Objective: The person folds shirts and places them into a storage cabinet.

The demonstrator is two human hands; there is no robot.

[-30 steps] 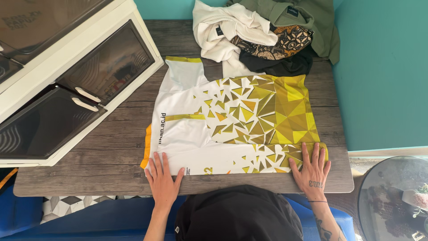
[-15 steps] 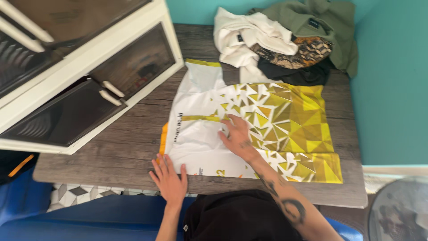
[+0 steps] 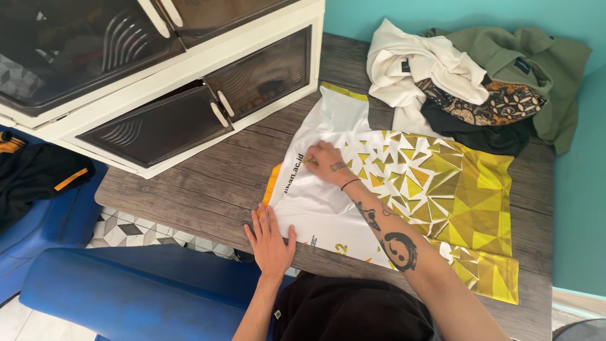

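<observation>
A white jersey with a yellow triangle pattern point(image 3: 442, 189) lies spread flat on a grey wooden table point(image 3: 208, 189). My left hand point(image 3: 271, 240) lies flat, fingers apart, on the jersey's near-left corner at the table's front edge. My right hand point(image 3: 325, 163) reaches across the white part, its fingers curled and pinching the fabric by a yellow stripe near the left side. My tattooed forearm crosses the middle of the jersey and hides part of it.
A white cabinet with dark see-through doors point(image 3: 189, 95) stands on the table's left. A pile of clothes sits at the back right: white garment point(image 3: 416, 69), green garment point(image 3: 536, 57), patterned cloth point(image 3: 499, 104). A teal wall point(image 3: 581, 208) bounds the right. A blue seat point(image 3: 126, 284) is below.
My right hand left the jersey's near-right corner and moved left across it to the white part, where its fingers closed on the fabric. The view swung left. My left hand stayed in place.
</observation>
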